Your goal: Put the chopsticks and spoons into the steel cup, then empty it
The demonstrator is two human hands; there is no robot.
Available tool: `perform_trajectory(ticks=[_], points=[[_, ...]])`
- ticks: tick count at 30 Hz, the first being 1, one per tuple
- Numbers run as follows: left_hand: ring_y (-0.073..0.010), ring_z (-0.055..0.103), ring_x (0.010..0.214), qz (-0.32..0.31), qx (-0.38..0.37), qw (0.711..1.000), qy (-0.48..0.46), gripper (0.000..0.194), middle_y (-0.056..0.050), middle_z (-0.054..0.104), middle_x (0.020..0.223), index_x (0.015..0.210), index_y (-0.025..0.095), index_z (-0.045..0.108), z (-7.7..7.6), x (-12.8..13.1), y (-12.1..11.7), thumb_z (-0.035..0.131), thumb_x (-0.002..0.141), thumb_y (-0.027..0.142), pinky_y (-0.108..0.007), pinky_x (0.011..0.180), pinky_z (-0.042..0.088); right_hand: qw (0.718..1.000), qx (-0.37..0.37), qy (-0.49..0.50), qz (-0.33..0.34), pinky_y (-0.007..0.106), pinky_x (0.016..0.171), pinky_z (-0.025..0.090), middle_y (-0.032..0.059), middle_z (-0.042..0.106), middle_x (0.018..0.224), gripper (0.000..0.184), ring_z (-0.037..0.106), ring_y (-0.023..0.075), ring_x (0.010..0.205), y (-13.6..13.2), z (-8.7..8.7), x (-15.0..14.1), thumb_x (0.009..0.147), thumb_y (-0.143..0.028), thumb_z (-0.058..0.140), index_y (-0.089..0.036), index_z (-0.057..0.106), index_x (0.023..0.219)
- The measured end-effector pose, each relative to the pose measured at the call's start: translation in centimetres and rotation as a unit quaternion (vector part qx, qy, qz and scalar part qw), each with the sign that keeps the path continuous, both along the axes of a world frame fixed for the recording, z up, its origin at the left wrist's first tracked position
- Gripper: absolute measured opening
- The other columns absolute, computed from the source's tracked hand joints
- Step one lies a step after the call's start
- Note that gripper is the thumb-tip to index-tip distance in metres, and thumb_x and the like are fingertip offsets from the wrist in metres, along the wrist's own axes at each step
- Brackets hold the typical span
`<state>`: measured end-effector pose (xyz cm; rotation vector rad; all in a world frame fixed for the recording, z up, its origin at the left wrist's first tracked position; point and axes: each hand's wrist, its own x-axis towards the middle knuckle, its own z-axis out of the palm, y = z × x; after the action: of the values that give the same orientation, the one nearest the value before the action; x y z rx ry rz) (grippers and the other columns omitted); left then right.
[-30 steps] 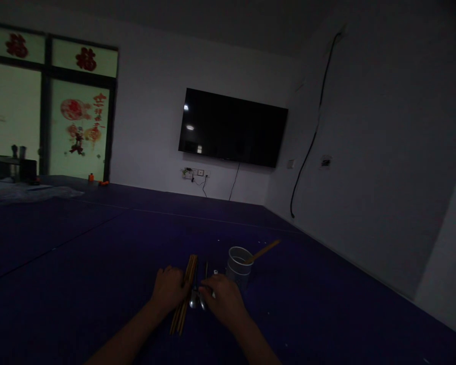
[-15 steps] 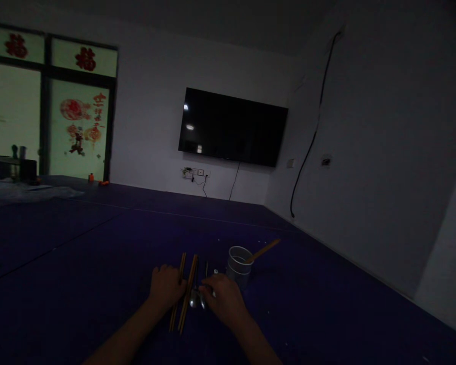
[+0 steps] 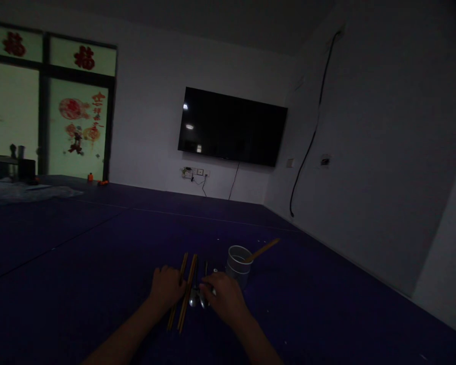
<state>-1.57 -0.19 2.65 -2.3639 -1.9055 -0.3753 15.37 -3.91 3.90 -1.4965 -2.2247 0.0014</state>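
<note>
My left hand (image 3: 167, 287) is closed on a pair of wooden chopsticks (image 3: 172, 318), which slant across the purple surface. Just right of it lies another bundle of chopsticks (image 3: 183, 313), close to my fingertips. A metal spoon (image 3: 192, 299) rests beside that bundle, bowl toward me. My right hand (image 3: 226, 296) pinches the dark handle of a second spoon (image 3: 202, 301); its fingers partly cover the handle. A small white-ended utensil (image 3: 215, 271) shows behind the right hand, mostly hidden. Beyond that hand stands a grey metal cup (image 3: 238, 266) with a wooden stick (image 3: 264, 249) leaning out.
The purple table (image 3: 110, 253) reaches back to the wall. Clear plastic sheeting (image 3: 30, 193) and a dark box (image 3: 13, 168) lie far left, near small orange items (image 3: 103, 182). A black television (image 3: 231, 126) hangs above wall sockets; a cable (image 3: 307, 147) hangs at right.
The chopsticks in my left hand tilt slightly more, their far ends shifting right. My right hand stays at the spoon almost unmoved.
</note>
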Motion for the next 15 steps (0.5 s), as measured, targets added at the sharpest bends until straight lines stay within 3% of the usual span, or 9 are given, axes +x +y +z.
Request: perform_trajectory(ticks=[15], points=[[-0.0298, 0.061, 0.096, -0.010, -0.021, 1.000, 0.003, 0.030, -0.015, 0.069, 0.091, 0.085, 0.014, 0.068, -0.67, -0.06, 0.87, 0.043, 0.081, 0.030, -0.044, 0.087, 0.040, 1.000, -0.005, 0.000, 0.004, 0.027, 0.088, 0.039, 0.0042, 0.070, 0.101, 0.025, 0.061, 0.0183, 0.099, 0.52, -0.74, 0.27, 0.089, -0.029, 0.048, -0.023, 0.069, 0.102]])
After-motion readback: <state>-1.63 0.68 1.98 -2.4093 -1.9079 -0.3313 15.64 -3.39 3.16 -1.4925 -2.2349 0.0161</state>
